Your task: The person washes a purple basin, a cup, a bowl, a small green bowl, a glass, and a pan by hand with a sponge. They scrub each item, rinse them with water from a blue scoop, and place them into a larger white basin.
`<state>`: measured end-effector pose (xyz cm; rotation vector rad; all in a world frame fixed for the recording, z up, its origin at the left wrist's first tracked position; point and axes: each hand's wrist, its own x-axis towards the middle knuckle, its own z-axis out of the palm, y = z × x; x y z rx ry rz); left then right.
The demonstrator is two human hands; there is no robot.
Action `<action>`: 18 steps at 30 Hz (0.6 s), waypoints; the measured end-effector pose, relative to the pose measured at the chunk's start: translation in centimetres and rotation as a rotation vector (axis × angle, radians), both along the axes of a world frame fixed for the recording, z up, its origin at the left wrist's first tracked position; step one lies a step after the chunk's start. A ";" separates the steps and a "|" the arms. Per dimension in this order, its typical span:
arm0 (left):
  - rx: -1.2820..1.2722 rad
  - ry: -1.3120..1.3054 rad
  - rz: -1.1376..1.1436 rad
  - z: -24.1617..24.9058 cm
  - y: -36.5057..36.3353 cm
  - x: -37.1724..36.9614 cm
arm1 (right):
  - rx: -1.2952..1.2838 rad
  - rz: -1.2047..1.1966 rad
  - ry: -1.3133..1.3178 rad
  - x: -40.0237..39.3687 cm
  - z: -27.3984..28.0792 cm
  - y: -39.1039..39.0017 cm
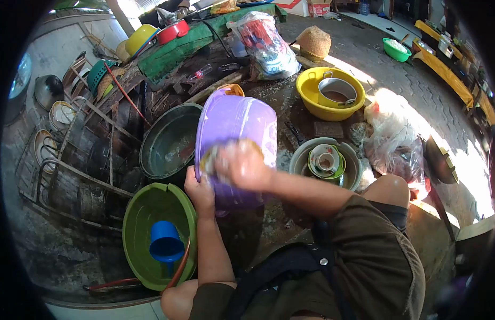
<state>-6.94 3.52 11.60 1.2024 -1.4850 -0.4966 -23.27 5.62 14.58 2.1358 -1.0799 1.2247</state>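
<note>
A purple basin (236, 120) is tipped on its side in front of me, its outer wall streaked with white suds. My left hand (200, 189) grips its rim at the lower left. Against the basin's outside, my right hand (239, 162), blurred by motion, presses a yellowish scrubbing pad (209, 161). Left of the purple basin is a dark basin (167, 141) with some water. A green basin (138, 240) holding a blue dipper (166, 240) stands by my left forearm. On the right, a grey basin (301, 160) contains bowls and a cup.
A yellow basin (306, 104) with a metal pot lies ahead right. Plastic bags (394, 133) sit at the right, another bag (266, 50) at the back. A metal dish rack (87, 173) stands left. A knife (295, 133) lies on the ground beside the purple basin.
</note>
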 end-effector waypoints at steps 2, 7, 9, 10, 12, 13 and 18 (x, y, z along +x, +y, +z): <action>-0.104 0.167 -0.156 -0.1 -0.4 0.0 | -0.097 0.073 0.106 0.0 -1.0 1.7; -0.080 0.087 -0.197 4.1 2.1 -0.1 | 0.061 -0.296 -0.178 -5.1 4.0 -1.3; -0.088 0.077 -0.202 4.7 2.4 0.6 | 0.395 -0.296 -0.566 -9.6 4.4 -5.4; -0.089 0.064 -0.206 5.1 2.7 0.8 | 0.499 -0.265 -0.787 -11.8 3.9 -7.7; -0.125 0.034 -0.174 6.6 3.7 0.7 | 0.825 0.185 -1.243 -16.0 1.6 -12.0; -0.146 0.074 -0.173 7.0 4.0 0.6 | 0.967 0.251 -1.416 -16.8 0.7 -12.2; -0.192 0.276 -0.152 6.5 3.1 2.0 | 1.335 0.315 -1.800 -15.2 -6.4 -11.6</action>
